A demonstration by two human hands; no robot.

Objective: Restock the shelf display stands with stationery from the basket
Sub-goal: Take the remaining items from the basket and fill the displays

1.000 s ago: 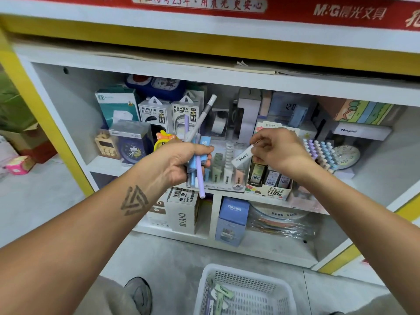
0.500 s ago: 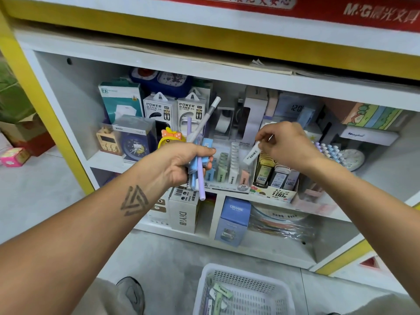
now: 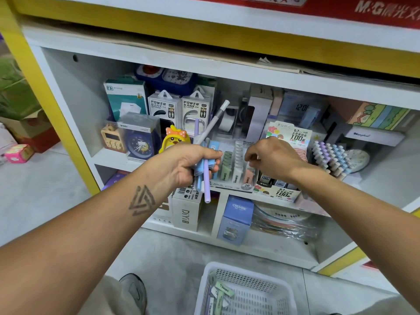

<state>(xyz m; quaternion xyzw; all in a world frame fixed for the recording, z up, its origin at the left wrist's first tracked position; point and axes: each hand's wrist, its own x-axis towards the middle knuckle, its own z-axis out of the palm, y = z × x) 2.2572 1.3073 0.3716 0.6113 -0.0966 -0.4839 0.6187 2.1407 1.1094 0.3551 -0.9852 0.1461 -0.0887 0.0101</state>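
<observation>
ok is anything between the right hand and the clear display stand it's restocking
Nothing visible is. The right hand hangs directly over the white and pink rows of the display stand, its curled fingers at the packs' tops. The left hand, gripping a bundle of pens, sits off to the left, clear of that path.

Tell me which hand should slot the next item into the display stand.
Right, probably. The right hand sits at the display stand, fingers curled at its slots; whether it holds anything is unclear. The left hand grips a bundle of pens.
</observation>
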